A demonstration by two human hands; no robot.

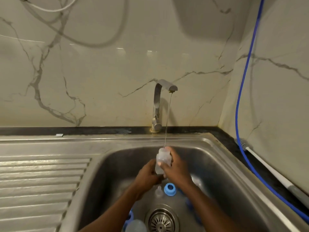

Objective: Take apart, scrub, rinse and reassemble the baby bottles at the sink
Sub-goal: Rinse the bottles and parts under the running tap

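From my remote seat, reading across from the ribbed drainboard (41,181): a second bottle (136,226) lies low in the sink (225,164) near the bottom edge of the view, untouched. My left hand (147,174) comes in from the lower left and its fingers (153,171) are curled round the base of the clear bottle (161,156), gripping it from below. The bottle stands close to upright, long axis running up toward the tap, mouth on top, so it sits above and just right of the left hand. A clear nipple (158,191) and a blue ring (170,188) rest on the sink floor beneath, apart from both hands. My right hand (175,169) wraps the bottle's middle from the right, thumb across the front, one fingertip up at the rim. The thin stream (168,118) from the faucet (158,104) lands right at that rim, so I judge this a rinse, and the mouth wants nudging squarely under the water; the right hand is nearer for that. Far right, a brush (267,169) lies on the desk beside a blue hose (242,97)
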